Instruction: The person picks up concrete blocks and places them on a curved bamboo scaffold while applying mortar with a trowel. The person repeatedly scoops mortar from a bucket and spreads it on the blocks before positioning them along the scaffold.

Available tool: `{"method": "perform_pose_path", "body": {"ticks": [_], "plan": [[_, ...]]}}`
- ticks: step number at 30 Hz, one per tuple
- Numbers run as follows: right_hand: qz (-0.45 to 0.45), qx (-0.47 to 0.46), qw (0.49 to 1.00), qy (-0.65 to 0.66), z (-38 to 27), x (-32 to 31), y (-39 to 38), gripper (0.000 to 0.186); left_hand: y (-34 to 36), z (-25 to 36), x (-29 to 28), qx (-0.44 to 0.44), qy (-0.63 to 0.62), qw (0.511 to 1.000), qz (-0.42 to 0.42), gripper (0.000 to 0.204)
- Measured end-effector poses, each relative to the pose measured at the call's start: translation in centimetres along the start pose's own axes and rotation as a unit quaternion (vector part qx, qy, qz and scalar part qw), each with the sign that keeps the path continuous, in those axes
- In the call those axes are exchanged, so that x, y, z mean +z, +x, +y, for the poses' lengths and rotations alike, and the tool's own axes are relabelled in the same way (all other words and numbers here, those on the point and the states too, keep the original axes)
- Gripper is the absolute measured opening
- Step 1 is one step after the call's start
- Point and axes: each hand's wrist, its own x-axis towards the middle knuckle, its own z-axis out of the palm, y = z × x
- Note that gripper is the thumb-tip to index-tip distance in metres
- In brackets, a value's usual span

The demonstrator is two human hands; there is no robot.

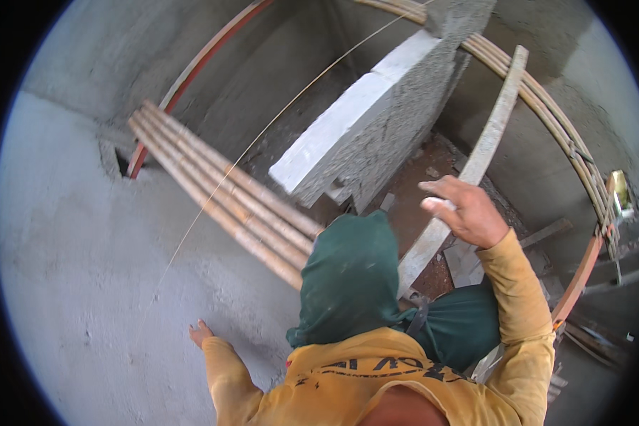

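My left hand (201, 332) is low at the left, at the grey plastered wall (121, 284). Its fingers look spread, with nothing visible in them; contact with the wall is hard to judge. On the other side, my right hand (472, 213) is raised over a long pale plank (493, 131), its fingers partly bent and apart. Something white, possibly plaster or a small covering, shows at its fingertips; I cannot tell which. Whether this hand touches the plank is unclear. A thin string (268, 126) slants across the view toward the left wall, apart from both hands.
Bamboo poles (227, 195) lie side by side from the left wall to my legs. Ahead rises a rough low wall (376, 131) with a white top. More poles (557, 117) run along the right, near a reddish bar (579, 277). Rubble (433, 170) covers the ground below.
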Motion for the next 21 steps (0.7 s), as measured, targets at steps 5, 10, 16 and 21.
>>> {"method": "perform_pose_path", "body": {"ticks": [5,10,16,21], "plan": [[-0.028,0.015,0.999,0.0,-0.2,-0.1,-0.3,0.045,-3.0,13.3,2.7,0.196,-0.059,0.975,-0.086,0.063],[-0.033,0.007,0.999,-0.017,-0.7,-0.2,-0.6,0.051,-11.1,28.2,2.3,0.517,-0.136,0.844,-0.036,0.058],[-0.033,-0.013,0.998,-0.045,-1.2,-0.2,-0.9,0.049,-19.7,40.2,-0.3,0.695,-0.133,0.706,0.048,0.056],[-0.046,-0.01,0.999,-0.026,-1.5,-0.3,-1.0,0.052,-23.1,43.3,0.0,0.689,-0.046,0.723,0.008,0.06]]}}
